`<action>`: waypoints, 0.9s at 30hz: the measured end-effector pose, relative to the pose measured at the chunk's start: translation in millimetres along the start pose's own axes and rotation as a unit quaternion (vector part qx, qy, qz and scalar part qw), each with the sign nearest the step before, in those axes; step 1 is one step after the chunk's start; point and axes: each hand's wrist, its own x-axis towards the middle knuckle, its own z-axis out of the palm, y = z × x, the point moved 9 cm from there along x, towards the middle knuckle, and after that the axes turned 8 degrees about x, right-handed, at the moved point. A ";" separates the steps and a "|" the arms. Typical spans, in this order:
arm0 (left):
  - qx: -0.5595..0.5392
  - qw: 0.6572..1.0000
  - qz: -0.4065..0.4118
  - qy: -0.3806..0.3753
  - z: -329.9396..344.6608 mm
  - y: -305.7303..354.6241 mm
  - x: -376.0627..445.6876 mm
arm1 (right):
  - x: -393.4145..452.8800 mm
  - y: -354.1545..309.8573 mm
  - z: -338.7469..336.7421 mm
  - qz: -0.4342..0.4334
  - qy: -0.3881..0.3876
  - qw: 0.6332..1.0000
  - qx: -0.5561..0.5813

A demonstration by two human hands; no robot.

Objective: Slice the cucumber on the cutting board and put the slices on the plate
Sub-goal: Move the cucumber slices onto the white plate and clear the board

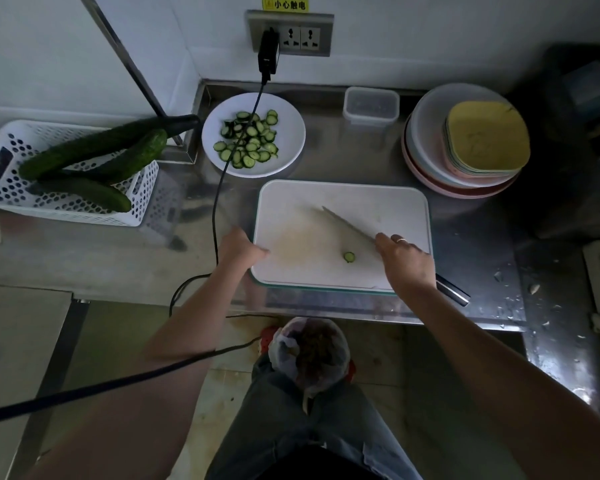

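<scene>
One round cucumber stub [349,257], smooth white rectangular cutting board [343,202]

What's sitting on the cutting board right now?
On the cutting board lie one cucumber piece and a knife, its handle under the right hand. The left hand rests at the board's edge. Whatever the hands cover is hidden.

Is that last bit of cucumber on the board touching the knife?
Apart. The head view shows bare white board between the cucumber piece and the knife.
</scene>
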 end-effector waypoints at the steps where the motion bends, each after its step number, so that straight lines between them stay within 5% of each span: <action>1: -0.001 1.000 0.001 -0.001 0.0 0.2 0.1 | -1.0 0.1 0.6 -0.010 -0.010 1.000 -0.008; 13: -0.035 0.999 0.014 -0.015 -1.2 -8.8 20.4 | -104.1 -37.0 22.0 -0.222 -0.117 0.967 -0.035; 16: -0.032 0.999 0.023 -0.017 0.0 -8.8 22.2 | -123.7 -47.8 11.9 -0.257 -0.066 0.964 -0.016; 20: -0.030 0.999 0.030 -0.024 -0.6 -8.1 20.4 | -116.4 -42.9 0.8 -0.224 0.040 0.974 0.012; 24: -0.008 0.999 0.042 -0.019 -3.7 -5.6 15.0 | -69.8 -18.6 -18.6 -0.090 0.112 0.990 0.012; 27: 0.041 0.998 0.058 -0.002 -6.1 -3.6 11.7 | -33.0 -9.9 -28.9 0.004 0.097 0.994 0.048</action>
